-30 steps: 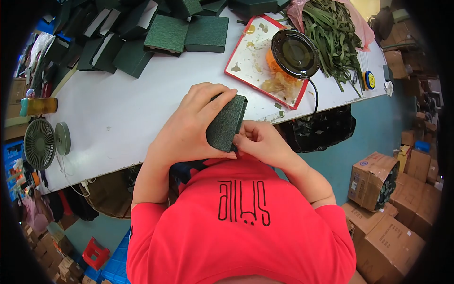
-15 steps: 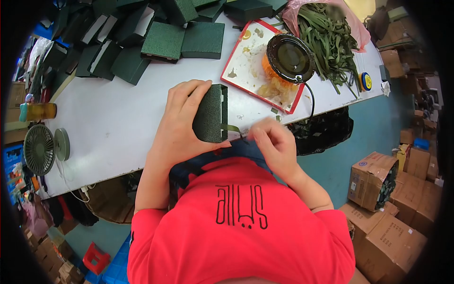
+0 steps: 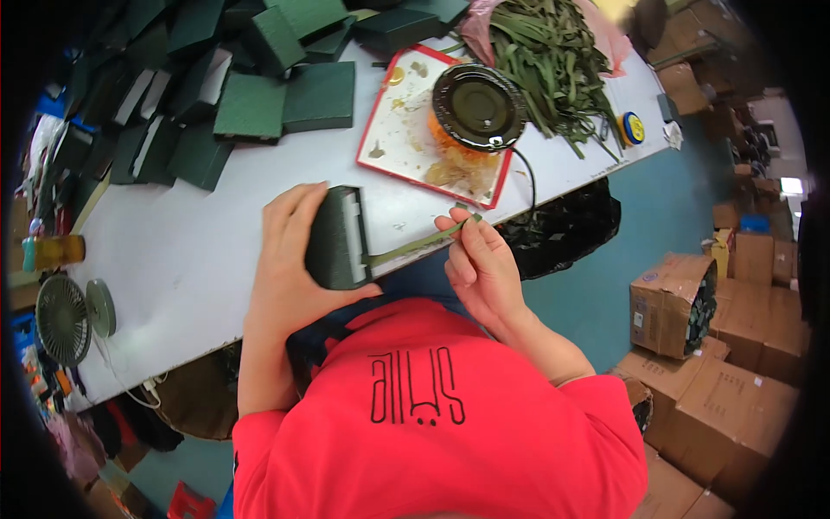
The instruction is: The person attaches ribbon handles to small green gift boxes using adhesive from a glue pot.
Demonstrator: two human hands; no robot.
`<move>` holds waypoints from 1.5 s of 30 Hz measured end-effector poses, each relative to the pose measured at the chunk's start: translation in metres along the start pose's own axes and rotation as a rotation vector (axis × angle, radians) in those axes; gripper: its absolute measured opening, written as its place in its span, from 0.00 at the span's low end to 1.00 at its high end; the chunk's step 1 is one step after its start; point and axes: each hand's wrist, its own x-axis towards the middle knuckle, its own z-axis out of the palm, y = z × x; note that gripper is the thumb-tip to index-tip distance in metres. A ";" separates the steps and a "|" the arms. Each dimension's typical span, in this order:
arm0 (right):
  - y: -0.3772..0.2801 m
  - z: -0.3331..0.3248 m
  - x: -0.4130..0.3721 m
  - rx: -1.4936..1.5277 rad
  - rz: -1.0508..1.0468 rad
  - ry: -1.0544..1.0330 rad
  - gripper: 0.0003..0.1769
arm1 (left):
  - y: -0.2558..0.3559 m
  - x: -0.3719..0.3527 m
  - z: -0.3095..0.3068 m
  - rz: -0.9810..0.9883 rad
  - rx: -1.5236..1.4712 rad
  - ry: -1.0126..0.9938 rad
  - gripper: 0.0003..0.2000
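Head view: my wide-spread left hand grips the box at the table edge; my right hand pinches the ribbon, apparently straightening it, inner end unclear; next calls for steady tension

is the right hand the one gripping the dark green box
No, the left hand grips the dark green box, while the right hand pinches the green ribbon.
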 end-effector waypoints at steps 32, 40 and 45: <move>-0.060 -0.019 0.065 -0.399 -0.361 0.279 0.11 | 0.008 0.010 0.016 -0.001 -0.016 -0.108 0.55; -0.065 -0.019 0.067 -0.386 -0.255 0.288 0.10 | 0.007 0.007 0.015 -0.021 -0.005 -0.094 0.55; -0.057 -0.020 0.053 -0.312 -0.333 0.193 0.09 | 0.005 0.006 0.012 -0.021 -0.020 -0.074 0.54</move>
